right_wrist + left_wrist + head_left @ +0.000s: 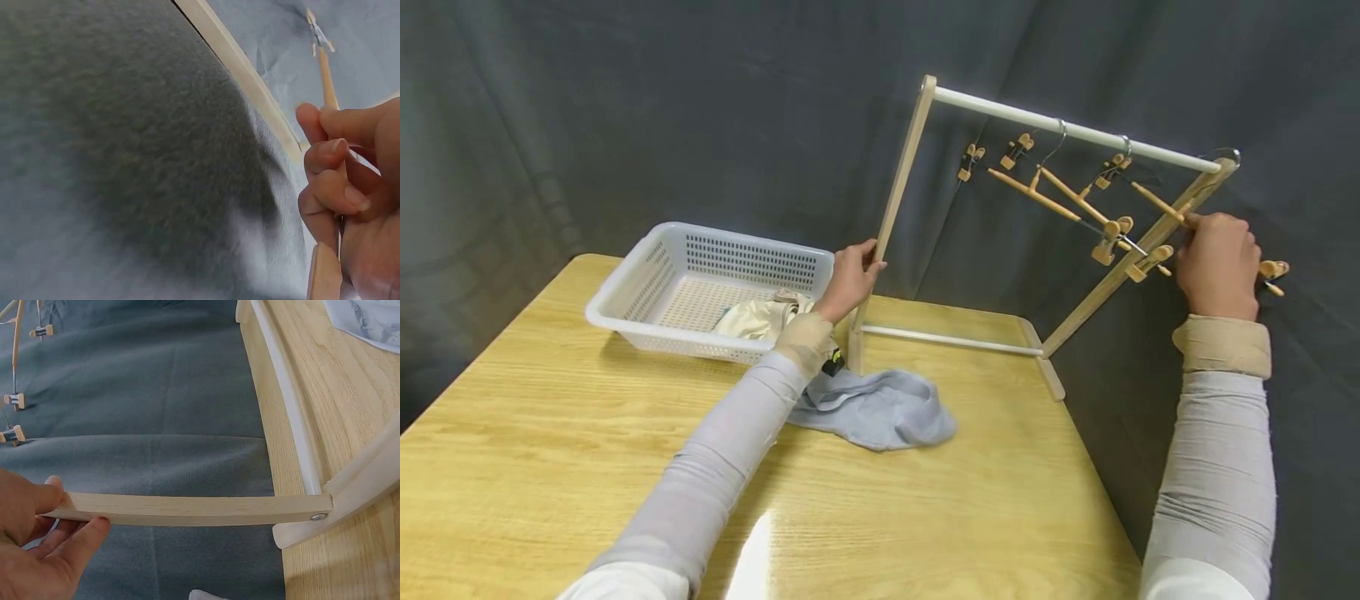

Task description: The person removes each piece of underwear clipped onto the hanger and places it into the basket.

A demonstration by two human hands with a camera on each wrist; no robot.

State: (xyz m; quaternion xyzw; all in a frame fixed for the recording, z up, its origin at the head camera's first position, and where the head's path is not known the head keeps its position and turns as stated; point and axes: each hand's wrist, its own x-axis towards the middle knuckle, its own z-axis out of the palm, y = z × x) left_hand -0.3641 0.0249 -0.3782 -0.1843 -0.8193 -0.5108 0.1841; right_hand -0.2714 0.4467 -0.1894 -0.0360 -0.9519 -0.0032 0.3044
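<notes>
A small wooden garment rack (904, 167) with white rods stands at the back of the table. My left hand (850, 279) holds its left post, thumb and fingers around the wood (187, 509) in the left wrist view. At the rack's right end, my right hand (1217, 262) grips the wooden bar of a clip hanger (327, 78), fingers curled round it in the right wrist view. That hanger's hook is at the right end of the top rod (1000, 108). More clip hangers (1033, 190) hang from the rod, to the left of my right hand.
Left of the rack stands a white plastic basket (752, 233) with a cream cloth item (748, 321) in it. A crumpled grey-blue cloth (887, 412) lies on the wooden table (925, 517) in front of the rack. Dark curtain (737, 108) hangs close behind and to the right.
</notes>
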